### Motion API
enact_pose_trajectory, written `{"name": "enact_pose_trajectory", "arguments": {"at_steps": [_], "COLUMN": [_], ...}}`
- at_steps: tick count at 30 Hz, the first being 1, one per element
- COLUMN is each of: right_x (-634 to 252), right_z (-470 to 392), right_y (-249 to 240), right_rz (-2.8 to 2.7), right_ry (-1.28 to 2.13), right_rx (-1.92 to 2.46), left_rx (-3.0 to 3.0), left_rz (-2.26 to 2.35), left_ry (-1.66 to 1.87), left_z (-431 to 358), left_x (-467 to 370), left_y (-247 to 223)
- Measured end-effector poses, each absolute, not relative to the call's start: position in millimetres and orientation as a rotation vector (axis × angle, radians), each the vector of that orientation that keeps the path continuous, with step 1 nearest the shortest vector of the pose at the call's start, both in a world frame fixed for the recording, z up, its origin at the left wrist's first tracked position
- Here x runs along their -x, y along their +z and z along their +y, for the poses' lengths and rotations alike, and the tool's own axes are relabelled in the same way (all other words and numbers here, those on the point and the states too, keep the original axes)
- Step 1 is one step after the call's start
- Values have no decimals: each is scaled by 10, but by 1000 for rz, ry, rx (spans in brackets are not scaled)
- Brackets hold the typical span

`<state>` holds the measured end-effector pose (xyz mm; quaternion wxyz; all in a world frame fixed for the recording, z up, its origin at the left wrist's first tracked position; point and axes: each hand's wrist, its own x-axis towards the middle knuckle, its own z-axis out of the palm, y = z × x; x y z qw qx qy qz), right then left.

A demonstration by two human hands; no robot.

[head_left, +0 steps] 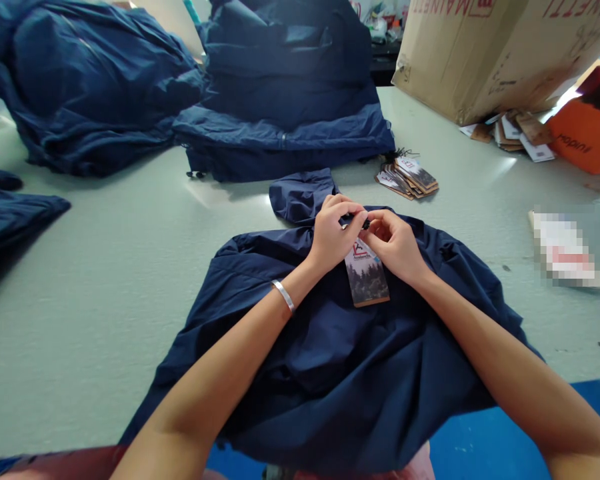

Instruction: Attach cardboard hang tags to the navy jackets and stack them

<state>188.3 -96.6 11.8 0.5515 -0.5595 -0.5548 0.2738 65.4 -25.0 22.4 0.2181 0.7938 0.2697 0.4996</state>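
Note:
A dark blue jacket (325, 333) lies spread over the table's near edge, its hood or collar part (300, 197) pointing away from me. My left hand (336, 230), with a silver bracelet on the wrist, pinches a small black piece at the collar. Close against it, my right hand (391, 241) has its thumb and fingers closed on the same small black piece or its cord; the fingertips partly hide it. Just below both hands hangs a tag (367, 277) with a forest picture and a red logo, resting on the jacket front.
A pile of similar tags (413, 177) with black cords lies beyond my right hand. More dark blue garments (285, 80) are heaped at the back and left. A cardboard box (455, 60), loose cards (517, 133) and an orange bag (585, 133) stand at the right.

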Motion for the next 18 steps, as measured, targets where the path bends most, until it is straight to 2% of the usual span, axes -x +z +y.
{"name": "enact_pose_trajectory", "arguments": {"at_steps": [10,18], "right_x": [-1954,-2013], "right_z": [-948,-938], "right_y": [93,107], "right_rz": [-1244,-1218], "right_ry": [683,625], "right_rx": [1305,1309], "left_rx": [-2127,-2297], "left_rz": [753,699], "left_ry": [1194,1130], "left_z": [-285,-276], "left_x": [-586,-596], "left_y": [143,70]}}
